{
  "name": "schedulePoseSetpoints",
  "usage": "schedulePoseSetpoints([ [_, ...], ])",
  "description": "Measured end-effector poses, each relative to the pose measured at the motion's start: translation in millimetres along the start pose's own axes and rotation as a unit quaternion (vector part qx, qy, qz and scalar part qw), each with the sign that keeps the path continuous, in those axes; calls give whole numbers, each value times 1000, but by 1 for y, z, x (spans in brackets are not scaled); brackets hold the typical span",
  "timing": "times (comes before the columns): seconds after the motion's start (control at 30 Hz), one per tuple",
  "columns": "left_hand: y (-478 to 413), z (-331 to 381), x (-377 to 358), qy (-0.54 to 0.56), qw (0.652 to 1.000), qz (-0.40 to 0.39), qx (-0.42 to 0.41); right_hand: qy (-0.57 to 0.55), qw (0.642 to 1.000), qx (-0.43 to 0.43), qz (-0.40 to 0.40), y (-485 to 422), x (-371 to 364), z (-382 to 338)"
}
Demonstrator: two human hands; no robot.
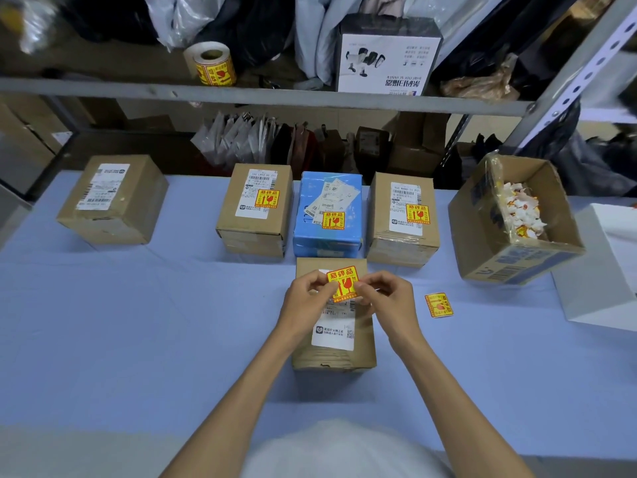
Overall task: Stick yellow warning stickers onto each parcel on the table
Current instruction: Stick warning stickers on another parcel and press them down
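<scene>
Parcel packing/dispatch stockroom. Evidence: steel slotted-angle rack (310, 98) behind the desk (138, 322), stuffed with poly mailer bags (186, 19) and a retail product box (386, 60). Roll of yellow warning stickers (211, 63) on the shelf. Sealed cartons (255, 232) with barcode shipping labels lined up on the desk. Open carton (517, 263) far right, holding peeled sticker backings.

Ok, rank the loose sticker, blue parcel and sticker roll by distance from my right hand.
1. Loose sticker, just right of the right hand, which pinches the held sticker.
2. Blue parcel, back row, middle.
3. Sticker roll, up on the shelf.
</scene>
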State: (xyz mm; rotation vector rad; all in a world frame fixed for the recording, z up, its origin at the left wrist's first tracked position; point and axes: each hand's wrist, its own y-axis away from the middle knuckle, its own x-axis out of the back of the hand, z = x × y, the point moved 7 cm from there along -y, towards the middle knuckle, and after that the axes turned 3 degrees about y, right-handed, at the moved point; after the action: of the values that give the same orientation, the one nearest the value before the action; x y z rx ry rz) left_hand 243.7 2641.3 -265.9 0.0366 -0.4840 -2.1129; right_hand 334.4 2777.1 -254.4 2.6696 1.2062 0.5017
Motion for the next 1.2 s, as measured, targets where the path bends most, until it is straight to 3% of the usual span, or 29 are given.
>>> schedulePoseSetpoints([
  [0.17, 9, -8, 9, -33, 997, 68, 16, 0, 1000, 1, 2, 12, -3, 4],
  [0.27, 16, -19, 15, 8, 994, 96, 53, -18, 1000, -11, 14, 21, -3, 11],
  [0.53, 28, -19, 10, -4, 994, 67, 89, 10, 998, -42, 36, 32, 6, 21],
  [0.7, 28, -23, 3, -55, 990, 58, 118, 87, 993, -68, 36, 27, 12, 27],
  [0.97, 26, -20, -3, -183, 975, 77, 102, 179, 982, -48, 19, 20, 12, 30],
  [1.2, 24, -20, -4, -204, 970, 67, 109, 185, 982, -39, 17, 19, 7, 34],
])
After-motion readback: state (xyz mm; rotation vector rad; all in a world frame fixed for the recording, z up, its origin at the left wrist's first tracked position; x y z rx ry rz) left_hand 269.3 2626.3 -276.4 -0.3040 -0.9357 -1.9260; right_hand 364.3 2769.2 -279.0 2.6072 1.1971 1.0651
